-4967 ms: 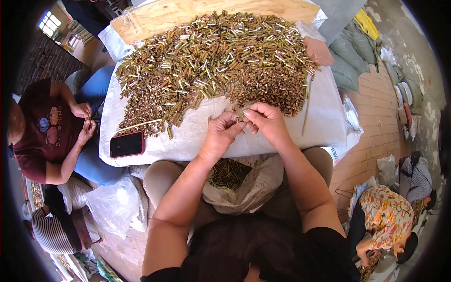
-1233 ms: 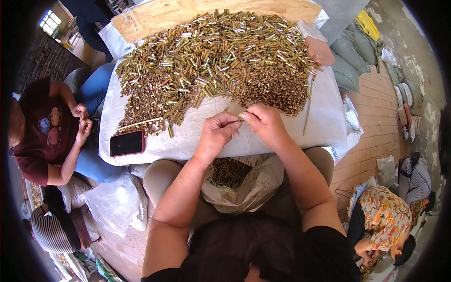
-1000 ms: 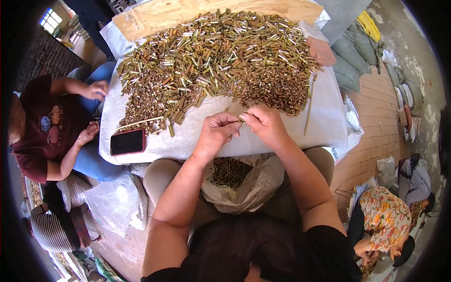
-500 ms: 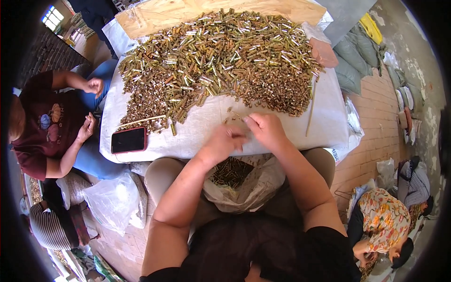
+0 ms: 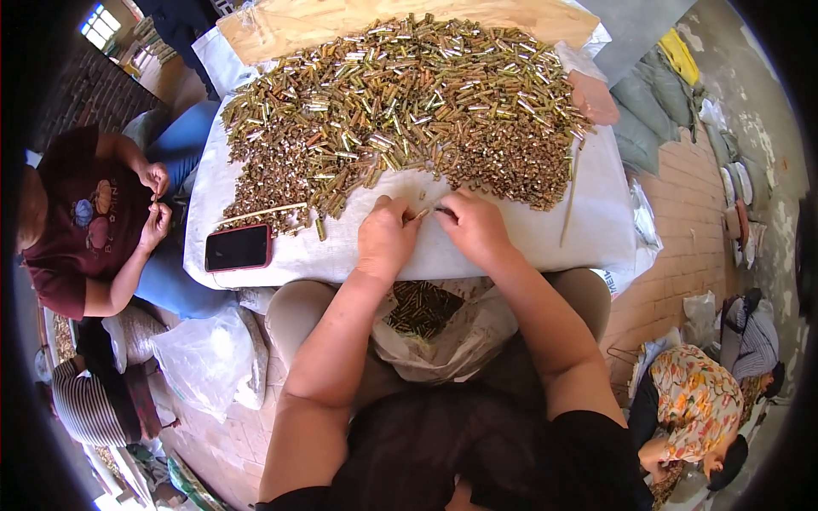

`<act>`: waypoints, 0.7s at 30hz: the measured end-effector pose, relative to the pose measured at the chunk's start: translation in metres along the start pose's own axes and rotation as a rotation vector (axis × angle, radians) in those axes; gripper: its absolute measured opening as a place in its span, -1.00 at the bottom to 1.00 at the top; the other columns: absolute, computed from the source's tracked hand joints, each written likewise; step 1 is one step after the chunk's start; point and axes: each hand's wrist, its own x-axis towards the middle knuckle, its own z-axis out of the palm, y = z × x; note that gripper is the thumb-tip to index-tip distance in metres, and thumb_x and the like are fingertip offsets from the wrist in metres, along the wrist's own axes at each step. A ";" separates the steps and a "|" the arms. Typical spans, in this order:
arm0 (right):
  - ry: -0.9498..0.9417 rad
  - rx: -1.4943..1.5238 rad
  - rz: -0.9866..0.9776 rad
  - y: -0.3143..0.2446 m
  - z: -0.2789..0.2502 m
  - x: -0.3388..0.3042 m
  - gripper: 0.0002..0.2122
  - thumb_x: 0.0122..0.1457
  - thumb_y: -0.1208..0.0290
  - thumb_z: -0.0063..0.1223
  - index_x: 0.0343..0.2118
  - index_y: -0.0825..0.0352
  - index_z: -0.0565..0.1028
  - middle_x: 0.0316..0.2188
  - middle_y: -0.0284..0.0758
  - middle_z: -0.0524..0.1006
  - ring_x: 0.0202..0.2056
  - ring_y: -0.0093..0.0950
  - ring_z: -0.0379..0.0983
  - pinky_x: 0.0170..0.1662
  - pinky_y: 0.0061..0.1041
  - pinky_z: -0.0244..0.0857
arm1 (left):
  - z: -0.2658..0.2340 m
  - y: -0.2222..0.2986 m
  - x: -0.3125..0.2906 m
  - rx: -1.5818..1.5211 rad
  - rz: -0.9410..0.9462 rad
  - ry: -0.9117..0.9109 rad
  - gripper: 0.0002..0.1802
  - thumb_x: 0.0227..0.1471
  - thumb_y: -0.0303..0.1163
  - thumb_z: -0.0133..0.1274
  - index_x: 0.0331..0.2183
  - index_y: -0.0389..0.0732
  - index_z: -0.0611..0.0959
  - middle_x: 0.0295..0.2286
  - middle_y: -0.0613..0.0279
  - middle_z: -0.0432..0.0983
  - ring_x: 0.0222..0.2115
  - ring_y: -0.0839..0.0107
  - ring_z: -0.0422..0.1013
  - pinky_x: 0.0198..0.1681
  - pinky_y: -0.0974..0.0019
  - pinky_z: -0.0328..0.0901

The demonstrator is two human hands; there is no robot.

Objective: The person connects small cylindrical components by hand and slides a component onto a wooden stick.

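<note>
My left hand is closed in a pinch on a small brass-coloured tube that points toward the other hand. Just across a narrow gap, my right hand has thumb and fingers pressed together; something small and dark shows at their tips, too small to name. Both hands rest over the white-covered table, close to its near edge. Beyond them spreads a wide heap of brass-coloured tubes, with a pile of small metal pieces at its right front and another pile at its left front.
A phone and a thin stick lie at left; another stick lies at right. Between my knees an opened sack holds dark tubes. A co-worker sits at left, others at lower right. A wooden board backs the heap.
My hands have drawn slightly apart and sit level. The left moved forward and now pinches a brass-coloured tube. The co-worker at left has brought both hands together.
</note>
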 end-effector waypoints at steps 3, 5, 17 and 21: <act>-0.015 0.340 0.249 0.001 -0.009 -0.001 -0.89 -0.04 0.57 0.05 -0.39 0.38 0.47 -0.52 -0.33 0.49 -0.52 -0.53 0.44 -0.47 -0.48 0.29 | -0.006 0.007 0.001 -0.540 -0.148 -0.145 -0.88 -0.14 -0.49 0.12 -0.51 -0.27 0.49 -0.56 0.19 0.47 -0.59 0.42 0.38 -0.50 0.38 0.28; -0.004 0.377 0.252 -0.003 -0.017 0.000 -0.88 -0.03 0.59 0.03 -0.38 0.40 0.45 -0.51 -0.33 0.49 -0.51 -0.58 0.43 -0.49 -0.51 0.30 | -0.007 0.011 0.001 -0.679 -0.198 -0.207 -0.90 -0.12 -0.52 0.10 -0.50 -0.26 0.48 -0.59 0.25 0.46 -0.60 0.53 0.33 -0.53 0.44 0.23; -0.074 1.064 0.485 -0.003 -0.035 -0.001 -0.88 0.13 0.47 -0.03 -0.34 0.42 0.44 -0.52 -0.36 0.48 -0.54 -0.64 0.41 -0.61 -0.67 0.30 | -0.009 0.027 0.001 -1.071 -0.302 -0.291 -0.93 -0.04 -0.57 0.05 -0.40 -0.26 0.52 -0.58 0.38 0.45 -0.61 0.73 0.25 -0.61 0.62 0.10; -0.125 1.047 0.457 -0.002 -0.035 0.002 -0.89 0.13 0.45 -0.02 -0.41 0.40 0.45 -0.54 -0.37 0.47 -0.55 -0.65 0.40 -0.61 -0.68 0.28 | -0.010 0.027 0.002 -1.011 -0.187 -0.182 -0.96 -0.04 -0.58 0.06 -0.44 -0.27 0.54 -0.58 0.41 0.44 -0.60 0.74 0.26 -0.59 0.63 0.12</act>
